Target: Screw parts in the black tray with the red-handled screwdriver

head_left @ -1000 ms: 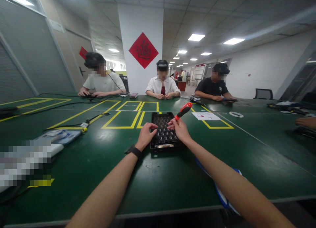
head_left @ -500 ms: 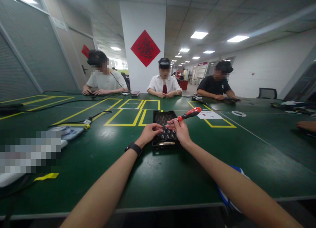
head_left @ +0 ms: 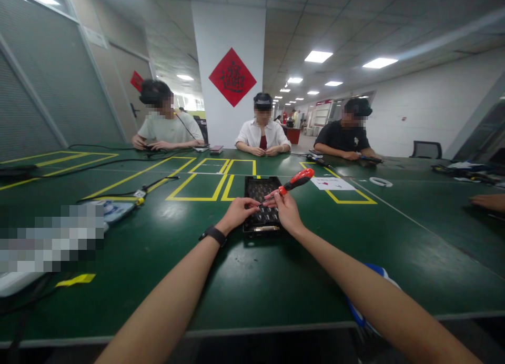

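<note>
A screwdriver (head_left: 296, 180) with a red and black handle is in my right hand (head_left: 289, 211), its handle tilted up to the right and its tip end toward my left fingers. My left hand (head_left: 239, 213), with a dark band on the wrist, has its thumb and fingertips pinched together at that tip end. What they pinch is too small to make out. Both hands are over a black case (head_left: 261, 234) on the table, which holds rows of small shiny pieces and a brass-coloured strip at its near side.
The green table (head_left: 165, 290) has yellow tape outlines. A printed paper (head_left: 333, 183) and a white ring (head_left: 381, 182) lie to the right. Cables and a blue-white packet (head_left: 118, 210) are at left. Several people sit around the table; a co-worker's hand (head_left: 487, 201) shows at the right edge.
My left fingers have come in over the case to the screwdriver's tip end and closed in a pinch. The screwdriver handle swung down to the right, then lifted slightly back.
</note>
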{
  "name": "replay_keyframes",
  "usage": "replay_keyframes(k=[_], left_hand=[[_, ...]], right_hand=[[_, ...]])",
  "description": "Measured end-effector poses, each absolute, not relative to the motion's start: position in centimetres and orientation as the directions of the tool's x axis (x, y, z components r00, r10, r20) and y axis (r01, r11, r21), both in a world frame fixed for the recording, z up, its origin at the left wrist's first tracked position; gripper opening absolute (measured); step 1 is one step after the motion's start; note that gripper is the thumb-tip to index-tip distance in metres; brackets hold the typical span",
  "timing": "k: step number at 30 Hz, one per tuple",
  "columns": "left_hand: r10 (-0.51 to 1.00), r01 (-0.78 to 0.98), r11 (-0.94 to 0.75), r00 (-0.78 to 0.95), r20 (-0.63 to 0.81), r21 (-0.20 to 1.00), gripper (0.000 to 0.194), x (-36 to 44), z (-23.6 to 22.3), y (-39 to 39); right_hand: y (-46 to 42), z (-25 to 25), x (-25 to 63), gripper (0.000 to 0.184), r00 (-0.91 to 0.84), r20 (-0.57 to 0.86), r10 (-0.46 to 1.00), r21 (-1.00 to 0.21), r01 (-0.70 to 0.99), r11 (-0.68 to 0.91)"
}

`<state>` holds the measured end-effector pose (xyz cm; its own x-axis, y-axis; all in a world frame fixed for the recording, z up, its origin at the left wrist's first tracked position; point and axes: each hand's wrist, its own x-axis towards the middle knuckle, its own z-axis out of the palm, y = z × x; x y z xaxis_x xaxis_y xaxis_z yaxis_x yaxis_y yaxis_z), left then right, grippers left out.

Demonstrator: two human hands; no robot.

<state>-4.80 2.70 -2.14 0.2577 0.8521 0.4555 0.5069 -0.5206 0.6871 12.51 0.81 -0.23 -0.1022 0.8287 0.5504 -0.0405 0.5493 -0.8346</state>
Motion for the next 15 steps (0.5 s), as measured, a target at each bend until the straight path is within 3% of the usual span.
replay_keyframes(k=[8, 15], left_hand=[[0.907, 0.427, -0.419, 0.227, 0.354, 0.801, 0.028, -4.45, -2.15, 3.00], [0.905, 0.474, -0.425, 0.197, 0.378, 0.771, 0.027, -4.15, -2.54, 3.40]], right_hand=[[0.14, 0.26, 12.40, 0.031, -0.129, 0.580, 0.804, -0.808, 0.032, 0.588], [0.21, 0.13, 12.40, 0.029, -0.148, 0.597, 0.788, -0.790, 0.059, 0.610]])
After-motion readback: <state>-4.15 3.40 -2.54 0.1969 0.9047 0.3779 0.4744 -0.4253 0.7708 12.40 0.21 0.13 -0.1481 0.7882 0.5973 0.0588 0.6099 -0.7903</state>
